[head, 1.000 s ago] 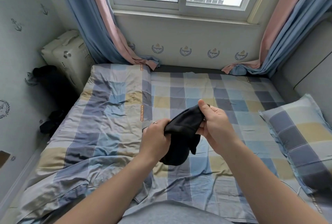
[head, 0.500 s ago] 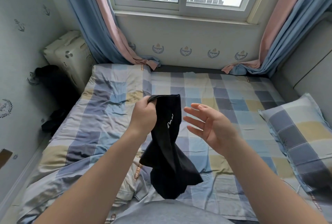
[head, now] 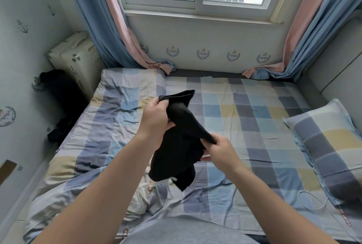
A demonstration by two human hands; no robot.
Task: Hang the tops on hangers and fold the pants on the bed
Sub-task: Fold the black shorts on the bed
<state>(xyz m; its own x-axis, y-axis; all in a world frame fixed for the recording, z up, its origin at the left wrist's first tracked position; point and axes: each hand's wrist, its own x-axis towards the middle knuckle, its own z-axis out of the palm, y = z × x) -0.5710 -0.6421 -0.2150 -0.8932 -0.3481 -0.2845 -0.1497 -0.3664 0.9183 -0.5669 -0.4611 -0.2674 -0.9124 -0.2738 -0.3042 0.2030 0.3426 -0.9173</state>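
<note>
A black garment (head: 180,138) hangs bunched and twisted above the checked bed (head: 254,110). My left hand (head: 155,120) grips its upper hem, fingers curled round the cloth. My right hand (head: 220,152) pinches a fold on the garment's right side, lower down. The loose lower part dangles between my forearms over the rumpled quilt. Whether it is a top or pants is not clear. No hanger is in view.
A checked pillow (head: 325,145) lies at the right with a white cable (head: 311,202) near it. A cream suitcase (head: 78,61) and dark clothes (head: 58,94) stand left of the bed. Curtains (head: 117,34) flank the window.
My right hand, open beside the garment half a second ago, has dropped and taken hold of its right side. My left hand has kept its grip on the hem.
</note>
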